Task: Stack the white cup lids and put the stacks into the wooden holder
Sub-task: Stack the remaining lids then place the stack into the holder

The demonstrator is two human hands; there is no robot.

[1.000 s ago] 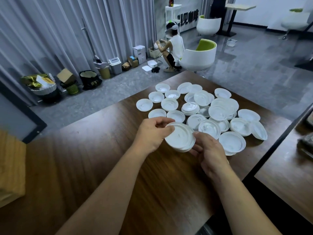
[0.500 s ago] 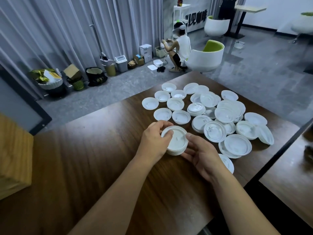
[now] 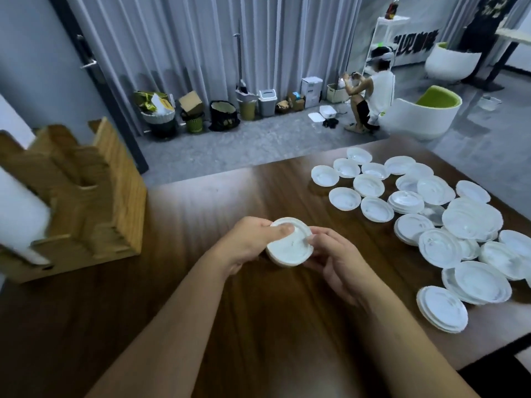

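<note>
Both hands are holding 1 short stack of round white plastic cup lids (image 3: 288,245) above the dark wooden tabletop (image 3: 201,326). The left hand (image 3: 253,244) and right hand (image 3: 334,258) are clamping their fingers on opposite rims, probably to keep the lids aligned for the slotted wooden holder (image 3: 86,202), well apart at left. Motion blur is hiding the lid count and the holder's slots.

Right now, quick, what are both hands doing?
Left hand: closed round the stack of white lids.
Right hand: gripping the same stack from the other side.
</note>
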